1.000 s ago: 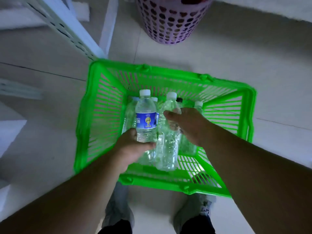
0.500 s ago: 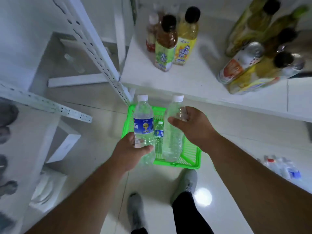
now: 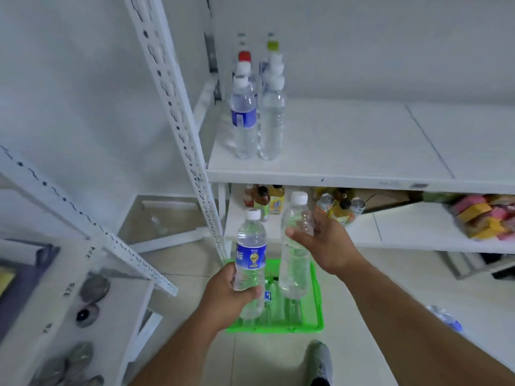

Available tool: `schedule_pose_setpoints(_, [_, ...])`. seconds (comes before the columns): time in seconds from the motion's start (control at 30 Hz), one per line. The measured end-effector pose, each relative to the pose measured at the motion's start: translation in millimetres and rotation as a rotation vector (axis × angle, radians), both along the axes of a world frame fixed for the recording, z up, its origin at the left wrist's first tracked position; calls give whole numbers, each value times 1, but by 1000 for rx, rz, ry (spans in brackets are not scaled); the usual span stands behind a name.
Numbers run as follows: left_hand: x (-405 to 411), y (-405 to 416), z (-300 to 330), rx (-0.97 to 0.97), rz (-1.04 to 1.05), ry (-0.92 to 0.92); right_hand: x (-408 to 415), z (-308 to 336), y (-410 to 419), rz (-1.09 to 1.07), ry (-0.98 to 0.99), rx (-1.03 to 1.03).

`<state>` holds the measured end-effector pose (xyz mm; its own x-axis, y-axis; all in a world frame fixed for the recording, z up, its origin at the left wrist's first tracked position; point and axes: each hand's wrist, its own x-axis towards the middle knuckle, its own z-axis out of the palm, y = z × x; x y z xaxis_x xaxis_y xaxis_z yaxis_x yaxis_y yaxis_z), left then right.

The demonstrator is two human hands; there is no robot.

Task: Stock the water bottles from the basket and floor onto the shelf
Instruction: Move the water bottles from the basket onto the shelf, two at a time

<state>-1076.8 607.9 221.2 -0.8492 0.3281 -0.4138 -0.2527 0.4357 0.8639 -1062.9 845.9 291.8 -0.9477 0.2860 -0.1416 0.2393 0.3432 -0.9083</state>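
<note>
Now your left hand (image 3: 225, 293) is gripping a blue-labelled bottle (image 3: 250, 254) upright, cap up; your right hand (image 3: 326, 246) is clasping a bare bottle (image 3: 294, 246) upright; label writing is unreadable.

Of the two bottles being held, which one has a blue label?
The bottle in the left hand: the labelled bottle wears a blue band with a gold emblem. The bare bottle in the right hand is plain clear plastic.

Single head-height view, forward and down onto the shelf (image 3: 348, 174)

Bottle-filled hands (image 3: 228, 295) above green basket (image 3: 316, 299)
</note>
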Motion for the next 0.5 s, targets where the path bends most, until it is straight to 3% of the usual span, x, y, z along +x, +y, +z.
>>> schedule_pose_setpoints(0.23, [6, -3, 72, 69, -59, 134, 34, 85, -3, -61, 185, 32])
schedule_pose_setpoints(0.5, [18, 33, 112, 128, -31, 197, 46, 139, 21, -75, 289, -16])
